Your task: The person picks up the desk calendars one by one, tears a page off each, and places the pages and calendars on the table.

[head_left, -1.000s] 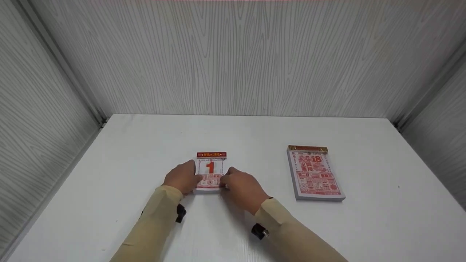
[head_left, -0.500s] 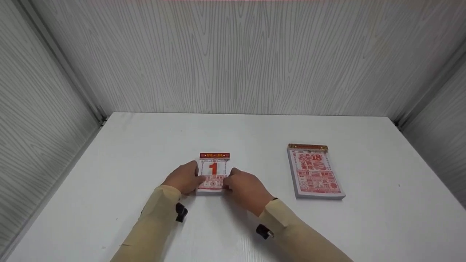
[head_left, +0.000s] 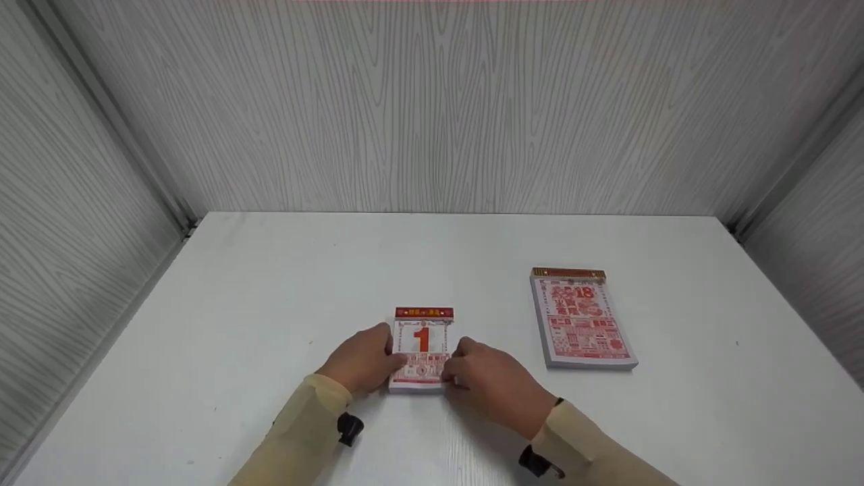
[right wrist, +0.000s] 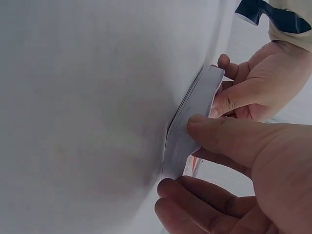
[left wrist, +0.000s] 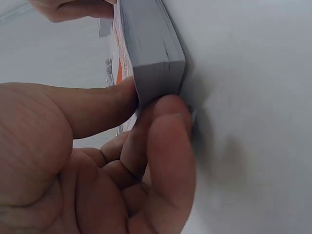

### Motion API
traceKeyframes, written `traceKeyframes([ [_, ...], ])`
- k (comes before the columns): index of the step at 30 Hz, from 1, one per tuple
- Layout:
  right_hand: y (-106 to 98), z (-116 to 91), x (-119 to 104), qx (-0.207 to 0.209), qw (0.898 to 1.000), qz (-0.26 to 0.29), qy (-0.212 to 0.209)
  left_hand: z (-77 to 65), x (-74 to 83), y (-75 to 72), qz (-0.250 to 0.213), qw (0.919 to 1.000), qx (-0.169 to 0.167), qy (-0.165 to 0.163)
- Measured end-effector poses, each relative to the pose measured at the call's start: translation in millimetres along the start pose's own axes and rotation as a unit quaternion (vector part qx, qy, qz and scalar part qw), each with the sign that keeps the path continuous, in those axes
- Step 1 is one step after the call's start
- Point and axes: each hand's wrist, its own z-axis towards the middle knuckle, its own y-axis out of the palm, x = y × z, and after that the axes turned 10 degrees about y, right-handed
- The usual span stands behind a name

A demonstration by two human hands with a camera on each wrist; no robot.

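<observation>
A small tear-off calendar [head_left: 422, 339] with a red header strip and a large red "1" lies on the white table in the head view. My left hand [head_left: 364, 358] grips its left side, the thumb over the printed page. At the lower right side, my right hand [head_left: 499, 385] holds the calendar between thumb and fingers. The left wrist view shows the thick page block [left wrist: 156, 44] edge-on, with the left thumb [left wrist: 107, 105] against its face and fingertips at its underside. In the right wrist view, the right thumb [right wrist: 219, 129] presses on the block's edge.
A larger tear-off calendar [head_left: 586, 320] with a gold and red header and the number 18 lies to the right, slightly turned. The white table [head_left: 270, 270] is bounded by a grey wood-grain panel [head_left: 432, 108] behind and panels at both sides.
Both hands have moved the small calendar to the right and nearer to me across the table, keeping their grip. The larger calendar has stayed in place.
</observation>
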Motion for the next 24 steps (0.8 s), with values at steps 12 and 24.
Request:
traceKeyframes([
  [12,-7.3,2.4,23.0,-0.019,0.981,0.165,0.097,-0.9,-0.4,-5.1,-0.035,0.9987,0.026,-0.026],
  [24,0.5,24.9,24.3,-0.015,0.959,0.157,0.237,19.9,2.3,1.4,-0.077,0.9945,0.058,-0.041],
])
